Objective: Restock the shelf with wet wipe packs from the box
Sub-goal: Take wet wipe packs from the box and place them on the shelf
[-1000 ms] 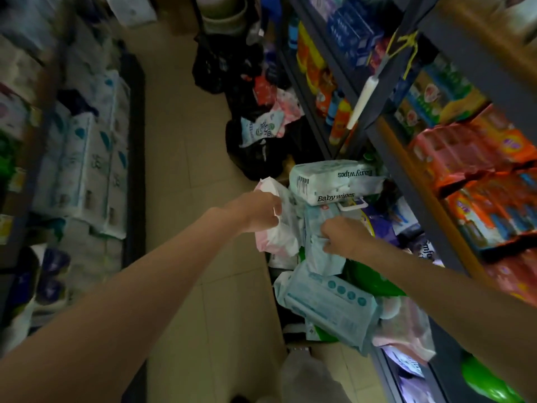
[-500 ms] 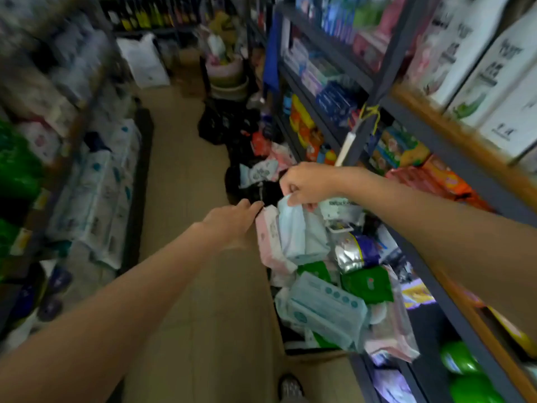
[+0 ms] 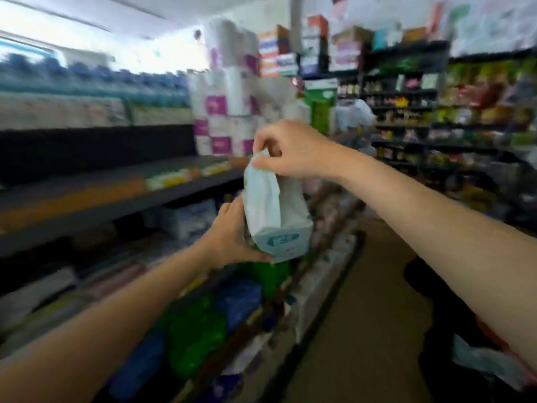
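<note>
pale blue wet wipe pack (image 3: 274,210) upright, held aloft.

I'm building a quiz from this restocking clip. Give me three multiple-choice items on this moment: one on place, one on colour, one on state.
1. Where is the wet wipe pack?
A. lying on the floor
B. held in the air in front of the shelf
C. inside a box

2. What colour is the pack mainly?
A. pale blue
B. red
C. black

3. How is the pack held?
A. by the left hand alone
B. by no hand
C. by both hands

Answers:
1 B, it hangs before the shelf, off every surface.
2 A, its wrapper is pale blue.
3 C, the right hand pinches its top and the left hand supports its lower end.
</note>
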